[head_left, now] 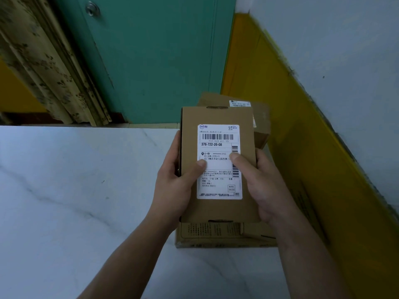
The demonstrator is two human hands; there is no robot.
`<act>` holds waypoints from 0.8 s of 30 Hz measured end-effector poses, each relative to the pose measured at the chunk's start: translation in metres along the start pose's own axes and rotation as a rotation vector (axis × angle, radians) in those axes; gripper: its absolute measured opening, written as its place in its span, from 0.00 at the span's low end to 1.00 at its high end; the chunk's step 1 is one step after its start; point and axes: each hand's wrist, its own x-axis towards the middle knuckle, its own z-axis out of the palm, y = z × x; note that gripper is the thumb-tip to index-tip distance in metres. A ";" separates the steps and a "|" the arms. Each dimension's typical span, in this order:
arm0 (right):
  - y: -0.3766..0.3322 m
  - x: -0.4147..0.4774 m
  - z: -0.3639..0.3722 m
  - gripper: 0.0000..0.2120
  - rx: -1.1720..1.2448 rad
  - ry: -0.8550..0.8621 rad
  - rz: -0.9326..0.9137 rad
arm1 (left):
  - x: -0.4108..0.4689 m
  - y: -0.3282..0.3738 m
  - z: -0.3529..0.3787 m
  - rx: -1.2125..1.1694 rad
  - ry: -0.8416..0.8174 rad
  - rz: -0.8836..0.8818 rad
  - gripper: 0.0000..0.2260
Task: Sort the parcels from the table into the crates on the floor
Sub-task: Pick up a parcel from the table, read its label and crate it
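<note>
A brown cardboard parcel (216,210) sits in the middle of the frame, slightly right of centre, held up over the table (75,190) by 2 hands. Its broad face is turned toward the camera and carries a white shipping label (218,147) with a barcode and the code 376-722-20-G6 in bold.

The left hand (174,180) grips the parcel's left edge, with the fingers curled round behind it and the thumb (200,165) pressed flat on the label. The right hand (263,182) holds the right edge the same way, and its thumb (236,160) lies on the label's right side, partly over a small vertical barcode. Both forearms rise from the bottom of the frame.

Under the held parcel, at lower centre-right, a larger flat cardboard box (216,236) lies on the table with printed text on its near flap. Behind the parcel, toward the upper right, another brown box (261,121) shows, with a small white label (240,103) on its top. Whether it touches the larger box cannot be told.

The table is white with grey veining and fills the lower left. Beyond it a green door (151,61) stands at upper centre, with a round metal lock (92,9) near the top. A worn, flaking door frame (43,61) slants across the upper left. A yellow band (291,126) runs diagonally down the right, below a white wall (345,39).
</note>
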 end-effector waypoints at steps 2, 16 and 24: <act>0.000 0.000 -0.001 0.16 0.005 -0.007 -0.006 | 0.000 0.001 0.000 -0.009 0.011 -0.007 0.27; -0.003 -0.005 -0.001 0.16 0.014 0.005 -0.089 | -0.001 0.000 0.000 0.056 0.006 -0.029 0.26; -0.001 -0.005 0.002 0.19 -0.032 -0.052 -0.116 | -0.006 -0.003 -0.004 0.032 0.005 -0.005 0.29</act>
